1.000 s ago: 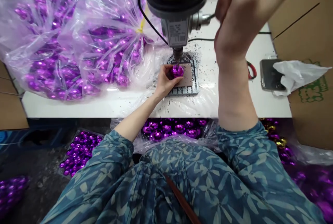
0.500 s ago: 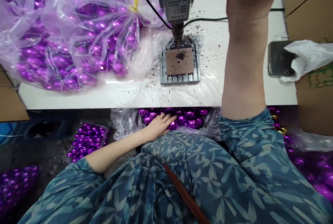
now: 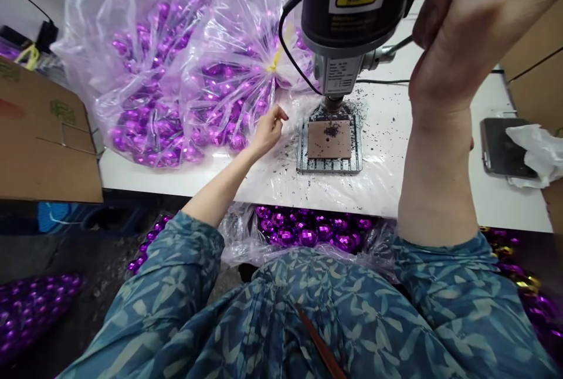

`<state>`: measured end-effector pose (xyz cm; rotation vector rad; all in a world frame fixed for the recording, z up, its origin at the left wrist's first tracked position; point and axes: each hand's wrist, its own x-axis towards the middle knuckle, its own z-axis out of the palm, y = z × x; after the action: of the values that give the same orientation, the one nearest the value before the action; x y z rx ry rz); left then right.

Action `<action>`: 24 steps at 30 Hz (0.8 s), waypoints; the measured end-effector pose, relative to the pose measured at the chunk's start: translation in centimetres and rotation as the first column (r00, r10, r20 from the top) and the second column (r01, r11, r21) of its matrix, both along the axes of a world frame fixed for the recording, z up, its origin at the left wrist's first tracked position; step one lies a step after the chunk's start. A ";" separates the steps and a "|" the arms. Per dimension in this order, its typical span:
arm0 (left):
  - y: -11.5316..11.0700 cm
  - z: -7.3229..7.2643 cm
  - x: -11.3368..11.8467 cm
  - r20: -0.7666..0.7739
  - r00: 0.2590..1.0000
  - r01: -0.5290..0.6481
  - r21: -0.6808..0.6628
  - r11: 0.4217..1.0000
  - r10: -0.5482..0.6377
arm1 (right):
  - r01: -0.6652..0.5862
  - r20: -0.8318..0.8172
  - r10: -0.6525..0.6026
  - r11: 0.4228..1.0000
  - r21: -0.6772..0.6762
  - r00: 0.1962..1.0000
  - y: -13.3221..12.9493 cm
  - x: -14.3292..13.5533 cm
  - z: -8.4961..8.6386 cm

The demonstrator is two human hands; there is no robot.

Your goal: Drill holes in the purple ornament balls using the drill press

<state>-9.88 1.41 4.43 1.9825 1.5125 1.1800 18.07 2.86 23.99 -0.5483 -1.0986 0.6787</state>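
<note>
A bench drill press (image 3: 347,9) stands on the white table, its bit over a brown square plate (image 3: 338,144) with a small hole and dark shavings. The plate lies on a slotted metal base (image 3: 303,166). My right hand (image 3: 466,33) is closed round the end of the drill's lever (image 3: 400,44), at the top right; part of the grip is cut off by the frame. Left of the base, my left hand (image 3: 268,129) is over the table with fingers loosely bent and a gap between thumb and index; nothing shows in it.
A clear bag of purple faceted balls (image 3: 153,103), tied with yellow, lies left on the table. More purple balls (image 3: 308,237) fill an open bag at my lap. A cardboard box (image 3: 48,132) is at left, a phone (image 3: 505,147) and white tissue (image 3: 539,153) at right.
My left hand has risen from the purple balls at my lap to the table beside the drill base. The view has tilted up, showing more of the drill and my right hand.
</note>
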 end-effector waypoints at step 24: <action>-2.5 5.0 4.2 0.852 0.414 0.234 -0.438 0.868 0.319 | 0.080 0.032 -0.089 0.969 0.234 0.995 0.3 0.0 -0.5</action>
<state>-5.73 -1.11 9.44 0.6348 1.0480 1.3495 18.11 3.13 23.46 -0.4065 -1.1692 0.4578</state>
